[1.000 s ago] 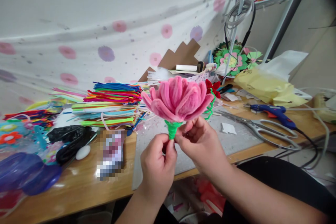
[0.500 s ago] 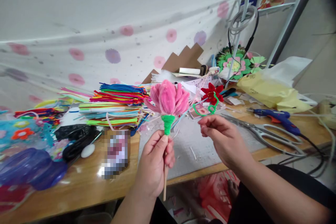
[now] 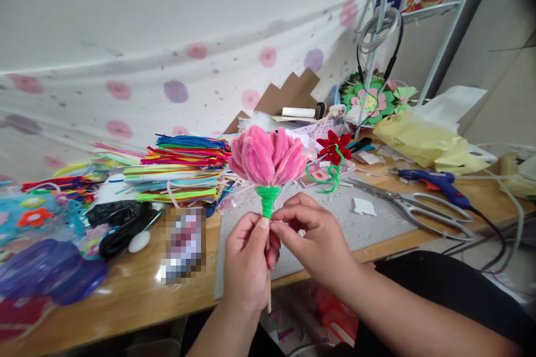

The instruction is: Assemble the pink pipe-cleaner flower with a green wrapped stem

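Observation:
A pink pipe-cleaner flower [image 3: 267, 159] with a green wrapped base [image 3: 267, 201] stands upright on a thin wooden stick [image 3: 268, 298]. My left hand [image 3: 248, 262] is closed round the stick just under the green base. My right hand [image 3: 316, 242] has its fingertips pinched at the same spot, touching the base of the green wrap from the right. Behind the flower lies a grey cutting mat [image 3: 335, 217] on the wooden table [image 3: 125, 301].
A stack of coloured pipe cleaners [image 3: 184, 170] sits left of the flower. A red flower with a green stem [image 3: 335, 150], large scissors [image 3: 419, 206], a blue glue gun [image 3: 439, 184] and a yellow bag [image 3: 422, 139] lie to the right. Black tools [image 3: 121, 223] and blue plastic [image 3: 46, 273] are at the left.
My right hand let go of the flower, moved away to the right, then came back and now pinches at the green base. The flower stands more upright in my left hand.

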### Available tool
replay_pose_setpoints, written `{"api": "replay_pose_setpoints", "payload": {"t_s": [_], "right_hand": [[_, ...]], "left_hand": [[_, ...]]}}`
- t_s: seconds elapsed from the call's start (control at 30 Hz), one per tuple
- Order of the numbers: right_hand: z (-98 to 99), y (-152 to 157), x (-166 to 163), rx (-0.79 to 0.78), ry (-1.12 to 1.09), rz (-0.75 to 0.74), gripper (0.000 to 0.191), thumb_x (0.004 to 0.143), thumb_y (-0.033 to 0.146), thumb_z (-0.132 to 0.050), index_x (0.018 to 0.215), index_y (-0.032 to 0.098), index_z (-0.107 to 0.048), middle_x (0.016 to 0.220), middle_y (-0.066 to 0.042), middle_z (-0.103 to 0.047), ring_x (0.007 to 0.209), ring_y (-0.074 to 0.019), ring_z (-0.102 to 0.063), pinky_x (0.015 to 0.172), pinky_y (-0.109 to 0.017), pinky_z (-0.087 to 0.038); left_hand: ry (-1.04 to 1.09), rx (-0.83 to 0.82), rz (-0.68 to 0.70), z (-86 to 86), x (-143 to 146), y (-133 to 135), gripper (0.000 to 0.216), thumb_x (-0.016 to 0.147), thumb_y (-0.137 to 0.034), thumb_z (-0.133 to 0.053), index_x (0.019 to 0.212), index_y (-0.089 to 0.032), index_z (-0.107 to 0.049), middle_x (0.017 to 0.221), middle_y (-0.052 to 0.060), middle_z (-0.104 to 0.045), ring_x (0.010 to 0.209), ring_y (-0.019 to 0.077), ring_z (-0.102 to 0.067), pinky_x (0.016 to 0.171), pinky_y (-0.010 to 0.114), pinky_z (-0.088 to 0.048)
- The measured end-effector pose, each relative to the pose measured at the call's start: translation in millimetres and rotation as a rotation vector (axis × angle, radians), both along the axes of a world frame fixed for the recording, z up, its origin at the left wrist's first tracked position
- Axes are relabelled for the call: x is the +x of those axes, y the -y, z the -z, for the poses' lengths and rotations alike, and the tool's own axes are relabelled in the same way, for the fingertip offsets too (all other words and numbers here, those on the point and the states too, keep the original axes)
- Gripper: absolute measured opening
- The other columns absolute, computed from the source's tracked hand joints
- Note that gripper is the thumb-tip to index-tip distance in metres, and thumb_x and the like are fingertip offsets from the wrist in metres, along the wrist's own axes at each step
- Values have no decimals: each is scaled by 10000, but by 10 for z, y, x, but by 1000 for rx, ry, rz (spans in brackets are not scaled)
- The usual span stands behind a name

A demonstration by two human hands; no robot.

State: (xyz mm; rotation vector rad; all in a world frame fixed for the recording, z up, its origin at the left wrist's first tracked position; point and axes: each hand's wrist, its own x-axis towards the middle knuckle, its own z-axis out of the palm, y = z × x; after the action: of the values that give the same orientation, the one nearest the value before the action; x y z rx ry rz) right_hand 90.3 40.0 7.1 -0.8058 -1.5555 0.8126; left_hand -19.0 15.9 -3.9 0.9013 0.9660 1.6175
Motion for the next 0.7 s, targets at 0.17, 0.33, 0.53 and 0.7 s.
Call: {"api": "replay_pose_setpoints", "payload": {"t_s": [0.17, 0.33, 0.53, 0.7], "right_hand": [[-8, 37, -35, 51, 16, 50, 115, 740, 82, -579, 662, 123, -652, 669, -20, -547, 633, -105, -550, 585, -220, -429], [13, 47, 24, 112, 52, 20, 116, 751, 81, -537, 659, 151, -526, 686, -4, -493, 623, -101, -477, 572, -230, -384], [-64, 58, 409, -234, -347, -535, 133, 902, 261, -477, 795, 197, -523, 672, 12, -511, 597, -107, -474, 546, -239, -390], [-68, -2, 898, -278, -249, -440, 81, 874, 245, -555, 833, 212, -616, 684, 6, -562, 612, -95, -529, 565, -206, -425]], "left_hand": [[-87, 21, -39, 69, 15, 21, 298, 828, -292, -588, 588, -158, -472, 432, -65, -417, 376, 41, -340, 381, 170, -238], [-173, 41, -77, 103, 12, 33, 286, 837, -308, -582, 612, -160, -489, 478, -59, -445, 396, 41, -356, 375, 167, -252], [20, -50, 8, 22, -88, -38, 202, 830, -282, -575, 676, -156, -539, 473, -54, -463, 351, 27, -309, 356, 159, -202], [167, -63, 82, -4, -204, -85, 219, 804, -268, -589, 637, -150, -510, 467, -62, -415, 348, 24, -284, 351, 157, -198]]}}
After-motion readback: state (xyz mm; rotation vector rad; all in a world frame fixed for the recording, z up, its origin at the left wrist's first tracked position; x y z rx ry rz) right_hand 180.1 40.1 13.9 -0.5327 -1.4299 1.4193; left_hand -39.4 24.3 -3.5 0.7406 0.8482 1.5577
